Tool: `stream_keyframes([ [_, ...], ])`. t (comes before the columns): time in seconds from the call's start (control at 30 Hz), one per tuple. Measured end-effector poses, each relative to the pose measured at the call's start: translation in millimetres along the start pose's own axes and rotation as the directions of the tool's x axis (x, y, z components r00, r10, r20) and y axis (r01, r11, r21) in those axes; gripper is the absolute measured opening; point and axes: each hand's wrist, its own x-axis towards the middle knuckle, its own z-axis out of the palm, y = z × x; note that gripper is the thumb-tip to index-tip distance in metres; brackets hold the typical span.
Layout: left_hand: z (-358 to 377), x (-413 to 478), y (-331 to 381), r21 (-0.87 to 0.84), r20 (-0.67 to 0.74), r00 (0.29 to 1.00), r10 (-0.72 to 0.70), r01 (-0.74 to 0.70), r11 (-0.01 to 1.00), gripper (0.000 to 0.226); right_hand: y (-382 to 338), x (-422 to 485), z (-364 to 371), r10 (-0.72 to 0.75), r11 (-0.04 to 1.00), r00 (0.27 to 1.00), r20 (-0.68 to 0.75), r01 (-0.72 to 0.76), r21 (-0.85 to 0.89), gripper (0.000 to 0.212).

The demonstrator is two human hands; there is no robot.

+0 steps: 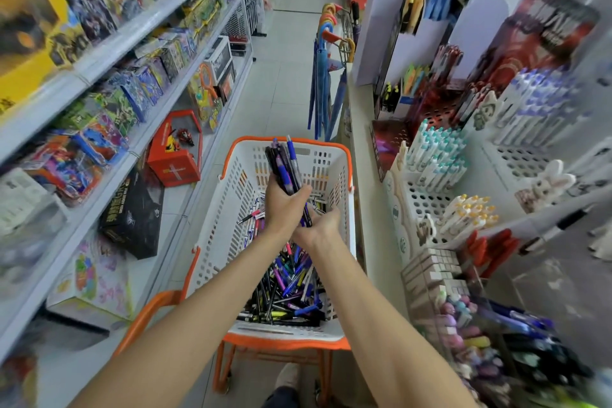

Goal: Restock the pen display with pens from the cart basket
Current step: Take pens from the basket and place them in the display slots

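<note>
- Shelving (pixel 99 53) packed with toy boxes is seen at the far left and plays no part in the task.
- In the middle of the aisle the white, orange-rimmed cart basket (pixel 231 209) is parked, with loose pens (pixel 291 288) heaped in its near end.
- Above the basket a bundle of pens (pixel 284 166) is held upright by the left hand (pixel 284 205), whose fingers and thumb are wrapped round its lower part.
- Just beneath, the right hand (pixel 319 225) is cupped against the bundle's lower ends. Whether it is closed on them cannot be told.
- At the right the pen display (pixel 427 199) is lined with white perforated holders, some filled and some showing bare holes.
- The step in hand is judged to be the squaring-up of a handful before transfer.
- Next, the bundle would need to be carried right, over the basket rim, and the pens fed into free holes of the matching kind, with the grip kept firm so that none slip.
</note>
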Motion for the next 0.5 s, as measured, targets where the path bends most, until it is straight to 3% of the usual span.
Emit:
stream_keyframes([
  [0.17,-10,6,8,0.094,0.113,0.993,-0.035,0.024,0.995,0.031,3,1,-2,-0.032,0.995,0.997,0.067,0.038,-0.088,0.075],
  [0.27,-26,10,15,-0.034,0.207,0.972,-0.111,0.121,0.992,0.013,0,0,-5,-0.078,0.954,0.98,0.182,0.126,-0.272,0.08],
  [0.37,-49,16,21,-0.23,0.433,0.869,-0.24,0.364,0.903,0.013,-23,-5,1,-0.18,0.784,0.949,0.26,0.298,-0.545,0.076],
  [0.5,-66,12,23,-0.164,0.622,0.729,-0.287,0.479,0.862,0.034,-50,-22,14,-0.173,0.426,0.893,0.417,0.449,-0.785,0.062],
])
